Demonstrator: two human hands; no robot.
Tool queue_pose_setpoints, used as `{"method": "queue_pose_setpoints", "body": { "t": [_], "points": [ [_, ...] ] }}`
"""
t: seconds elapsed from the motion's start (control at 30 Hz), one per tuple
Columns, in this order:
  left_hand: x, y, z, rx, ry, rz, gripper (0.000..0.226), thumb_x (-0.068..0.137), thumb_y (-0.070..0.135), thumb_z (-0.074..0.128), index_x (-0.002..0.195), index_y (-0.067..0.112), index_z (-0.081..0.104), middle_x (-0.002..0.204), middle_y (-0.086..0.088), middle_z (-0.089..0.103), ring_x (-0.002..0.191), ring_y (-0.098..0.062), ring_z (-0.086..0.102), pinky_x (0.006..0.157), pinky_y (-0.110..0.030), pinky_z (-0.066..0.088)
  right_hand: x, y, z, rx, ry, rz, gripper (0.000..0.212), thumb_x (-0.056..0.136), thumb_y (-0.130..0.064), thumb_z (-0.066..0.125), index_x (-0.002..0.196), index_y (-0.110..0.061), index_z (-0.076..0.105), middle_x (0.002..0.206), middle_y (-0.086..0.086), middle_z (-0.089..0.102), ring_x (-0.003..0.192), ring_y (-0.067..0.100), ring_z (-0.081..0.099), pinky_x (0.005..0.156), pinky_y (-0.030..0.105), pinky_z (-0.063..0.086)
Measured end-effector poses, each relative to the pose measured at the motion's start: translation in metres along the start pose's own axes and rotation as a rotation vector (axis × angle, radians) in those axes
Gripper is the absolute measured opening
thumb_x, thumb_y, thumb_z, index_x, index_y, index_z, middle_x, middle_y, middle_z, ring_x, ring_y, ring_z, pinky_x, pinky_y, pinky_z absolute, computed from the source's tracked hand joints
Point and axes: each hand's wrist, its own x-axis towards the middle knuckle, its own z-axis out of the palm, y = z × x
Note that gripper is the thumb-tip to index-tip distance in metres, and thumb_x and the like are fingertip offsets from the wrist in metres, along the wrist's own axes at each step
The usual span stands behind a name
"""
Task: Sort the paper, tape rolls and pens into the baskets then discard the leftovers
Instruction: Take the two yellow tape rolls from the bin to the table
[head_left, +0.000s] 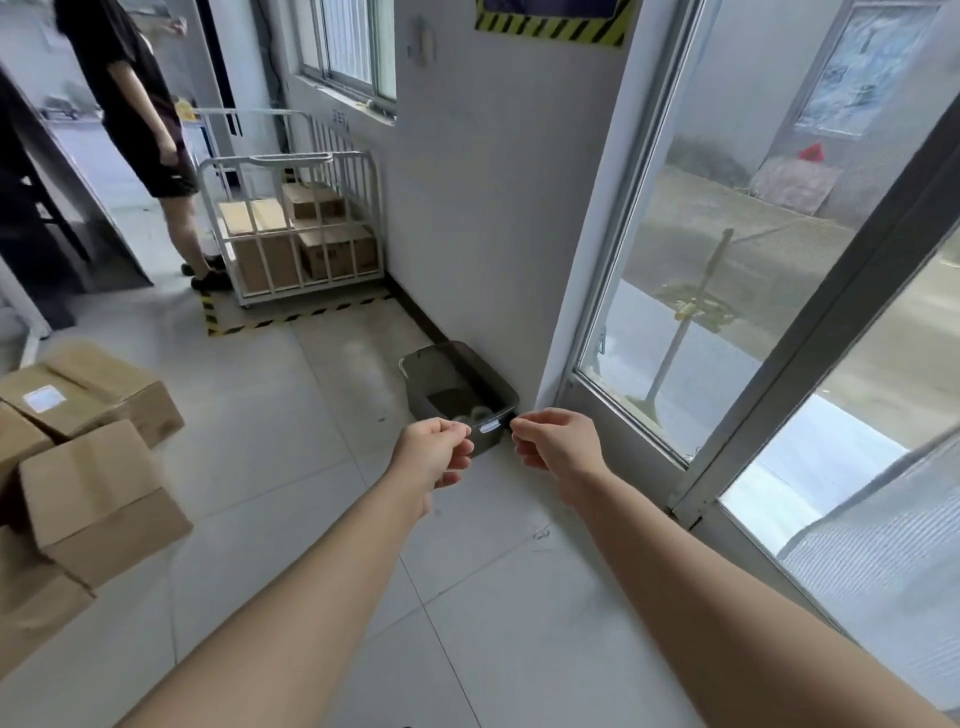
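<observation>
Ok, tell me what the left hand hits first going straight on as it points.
Probably the near rim of the dark bin, just ahead of the left hand; depth is unclear.

Both arms outstretched, left hand (434, 452), right hand (556, 441) — fingers curled, thumbs near fingertips

A person (130, 104) in dark clothing is standing at the upper left of the frame. Just right of that person, a white cage cart (291, 156) is holding brown cartons (260, 244) and is sitting inside a yellow-and-black floor marking (291, 314). Cardboard boxes (98, 499) are lying stacked at the left edge. A glass door (753, 249) is occupying the right side.
</observation>
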Motion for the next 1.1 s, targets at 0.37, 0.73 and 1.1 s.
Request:
{"method": "queue_pose_setpoints", "body": {
  "t": [0.37, 0.73, 1.1],
  "points": [
    [0.156, 0.062, -0.025, 0.031, -0.027, -0.041, 0.015, 0.094, 0.013, 0.052, 0.083, 0.013, 0.062, 0.077, -0.002, 0.062, 0.061, -0.014, 0.055, 0.054, -0.022, 0.045, 0.149, -0.040, 0.068, -0.030, 0.054, 0.057, 0.010, 0.080, -0.006, 0.070, 0.071, -0.011, 0.070, 0.064, 0.007, 0.064, 0.058, 0.021, 0.056, 0.056, 0.026, 0.051],
    [0.301, 0.094, -0.014, 0.016, -0.014, -0.093, 0.019, 0.094, 0.013, 0.052, 0.078, 0.015, 0.061, 0.072, -0.002, 0.060, 0.056, -0.013, 0.052, 0.050, -0.021, 0.042, 0.299, -0.052, 0.105, -0.049, 0.050, 0.114, 0.008, 0.082, -0.010, 0.071, 0.074, -0.012, 0.071, 0.070, 0.008, 0.067, 0.061, 0.020, 0.059, 0.059, 0.027, 0.050],
    [0.463, 0.133, 0.032, 0.013, 0.027, -0.143, 0.018, 0.094, 0.014, 0.051, 0.079, 0.017, 0.061, 0.075, -0.001, 0.062, 0.059, -0.012, 0.054, 0.052, -0.021, 0.044, 0.478, -0.076, 0.121, -0.092, 0.011, 0.170, 0.015, 0.080, -0.009, 0.071, 0.067, -0.015, 0.068, 0.065, 0.006, 0.066, 0.057, 0.017, 0.059, 0.057, 0.024, 0.055]
  ]
}}
